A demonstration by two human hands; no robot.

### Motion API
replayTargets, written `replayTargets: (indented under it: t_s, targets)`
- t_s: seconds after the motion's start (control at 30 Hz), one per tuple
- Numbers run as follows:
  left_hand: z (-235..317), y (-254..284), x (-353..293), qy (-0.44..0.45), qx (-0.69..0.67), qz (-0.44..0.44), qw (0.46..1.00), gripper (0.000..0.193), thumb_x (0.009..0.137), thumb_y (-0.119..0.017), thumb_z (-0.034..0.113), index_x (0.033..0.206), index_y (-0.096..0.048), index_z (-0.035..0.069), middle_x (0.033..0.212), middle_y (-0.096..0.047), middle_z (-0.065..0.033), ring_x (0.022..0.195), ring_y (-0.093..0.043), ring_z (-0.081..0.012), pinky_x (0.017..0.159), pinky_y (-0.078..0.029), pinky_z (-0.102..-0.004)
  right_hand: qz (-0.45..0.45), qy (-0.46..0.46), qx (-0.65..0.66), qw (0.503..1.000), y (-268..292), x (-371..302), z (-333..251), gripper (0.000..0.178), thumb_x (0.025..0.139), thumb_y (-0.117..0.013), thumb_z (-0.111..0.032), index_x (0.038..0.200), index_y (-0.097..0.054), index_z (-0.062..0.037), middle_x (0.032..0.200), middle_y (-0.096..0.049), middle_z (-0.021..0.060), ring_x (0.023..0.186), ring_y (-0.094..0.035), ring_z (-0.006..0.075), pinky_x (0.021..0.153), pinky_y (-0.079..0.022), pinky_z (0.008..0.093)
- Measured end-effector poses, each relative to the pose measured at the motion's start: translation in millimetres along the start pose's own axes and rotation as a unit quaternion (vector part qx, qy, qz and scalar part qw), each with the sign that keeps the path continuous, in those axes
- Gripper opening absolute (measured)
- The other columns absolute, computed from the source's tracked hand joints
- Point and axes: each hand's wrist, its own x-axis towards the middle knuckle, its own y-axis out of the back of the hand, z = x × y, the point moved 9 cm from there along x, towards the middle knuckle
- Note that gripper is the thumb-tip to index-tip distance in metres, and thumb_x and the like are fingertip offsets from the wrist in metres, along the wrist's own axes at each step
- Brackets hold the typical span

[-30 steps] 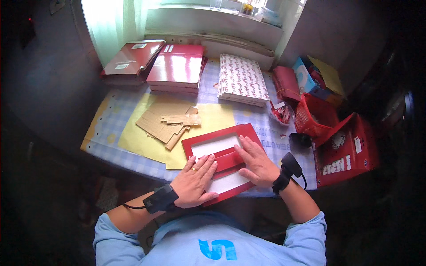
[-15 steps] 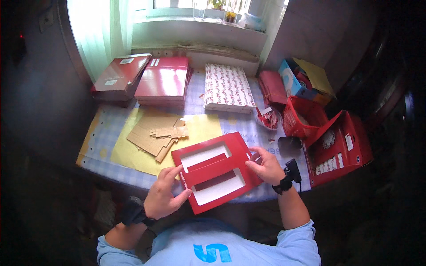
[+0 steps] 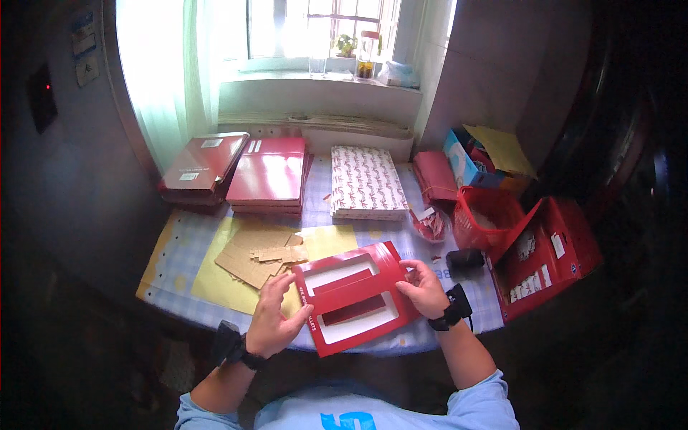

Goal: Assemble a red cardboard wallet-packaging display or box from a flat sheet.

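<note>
A flat red cardboard box (image 3: 347,295) with two cut-out windows is held tilted above the table's near edge. White lining and dark red strips show through the windows. My left hand (image 3: 276,319) holds its left side, with the thumb near the printed edge and the fingers at the upper left corner. At the right end, my right hand (image 3: 424,288) pinches the box between thumb and fingers. Just beyond my left hand, several brown cardboard pieces (image 3: 251,256) lie on a yellow sheet (image 3: 208,278).
Stacks of red boxes (image 3: 266,170) and white patterned boxes (image 3: 367,183) stand at the back. To the right are a red basket (image 3: 479,228), a plastic tub of small pieces (image 3: 431,226), a black object (image 3: 466,259) and an open red box (image 3: 573,251). A checked cloth (image 3: 172,258) covers the table.
The view has tilted up, so the table sits lower and more of the window shows. Both hands keep the red box, now tipped slightly differently.
</note>
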Motion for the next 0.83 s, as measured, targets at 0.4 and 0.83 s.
replayTargets:
  t_s: [0.4, 0.83]
  targets:
    - [-13.5, -29.7, -3.9, 0.081, -0.247, -0.027, 0.965, 0.077, 0.082, -0.071, 0.006, 0.146, -0.028, 0.002, 0.153, -0.015, -0.0223, 0.141, -0.029, -0.0309, 0.116, -0.027, -0.0413, -0.006, -0.065, 0.176, 0.982, -23.6, -1.0, -4.9, 0.039, 0.089, -0.060, 0.001, 0.125, -0.045, -0.0021, 0.105, -0.061, 0.0094, 0.094, -0.062, 0.0139, 0.084, -0.053, 0.0291]
    - [7.9, -35.9, -13.3, 0.030, -0.029, -0.050, 0.998, 0.073, 0.078, -0.074, 0.021, 0.139, -0.039, 0.000, 0.147, -0.022, -0.0379, 0.141, -0.023, -0.0471, 0.115, -0.024, -0.0466, 0.000, -0.004, -0.123, 0.992, -13.1, 7.5, 12.3, 0.047, 0.085, -0.066, -0.012, 0.127, -0.047, -0.0050, 0.096, -0.059, 0.0086, 0.087, -0.059, 0.0194, 0.081, -0.050, 0.0343]
